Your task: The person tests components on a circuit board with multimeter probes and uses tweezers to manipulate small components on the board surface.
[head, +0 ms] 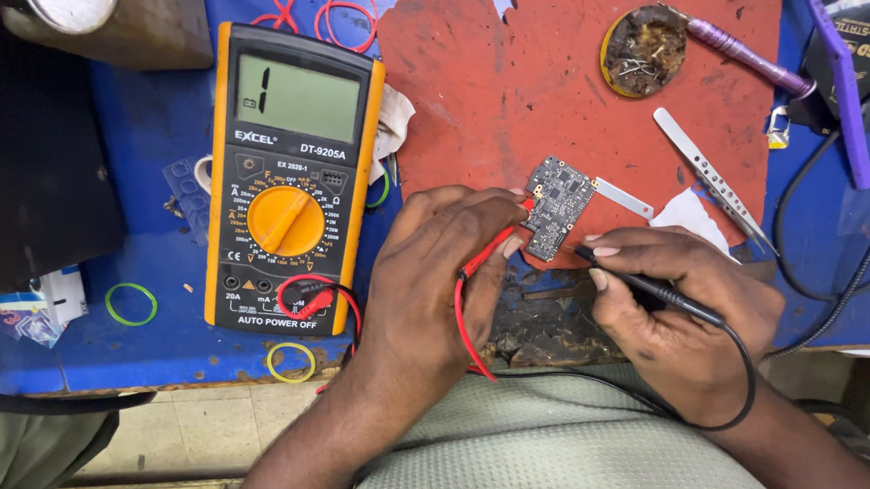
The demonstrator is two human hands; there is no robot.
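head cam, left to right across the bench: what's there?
Green rubber band → yellow-cased digital multimeter → left hand holding red probe → small dark circuit board → right hand holding black probe → flat metal tweezers → purple-handled tool.

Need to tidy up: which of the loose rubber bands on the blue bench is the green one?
The green rubber band lies left of the yellow meter. The yellow band is below the meter; the red bands above it.

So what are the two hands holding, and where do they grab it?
The left hand pinches the red probe near its tip. The right hand grips the black probe along its shaft, like a pen. Both tips meet the small circuit board.
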